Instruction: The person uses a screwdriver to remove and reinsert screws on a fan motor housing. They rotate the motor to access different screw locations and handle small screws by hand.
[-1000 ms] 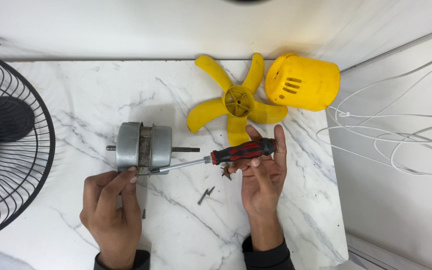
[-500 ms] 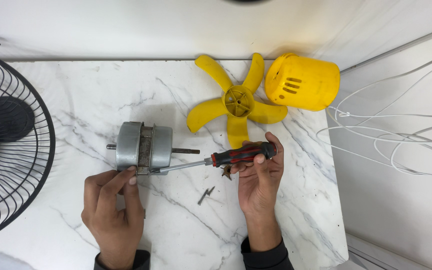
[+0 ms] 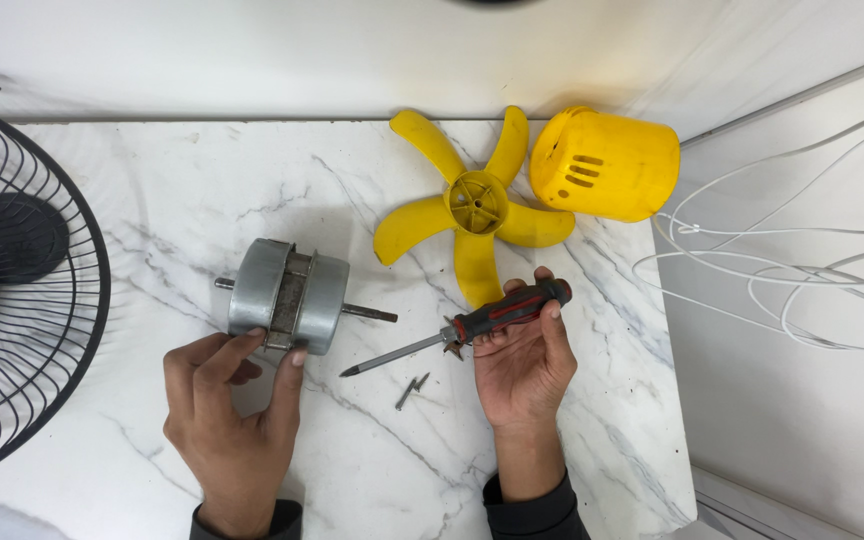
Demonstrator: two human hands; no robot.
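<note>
The grey fan motor (image 3: pixel 287 297) lies on the marble tabletop (image 3: pixel 152 190), the left hand (image 3: pixel 232 410) steadying its near edge with spread fingers. Right of the motor, the right hand (image 3: pixel 524 365) grips a screwdriver (image 3: pixel 467 328). The black fan guard (image 3: pixel 12 280), left of the motor, is cut off.

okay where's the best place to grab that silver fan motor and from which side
Probably the motor by its round casing, coming from the near side where the left hand already touches it. The casing is broad and lies sideways; the thin shaft sticking out each end offers poor grip.
</note>
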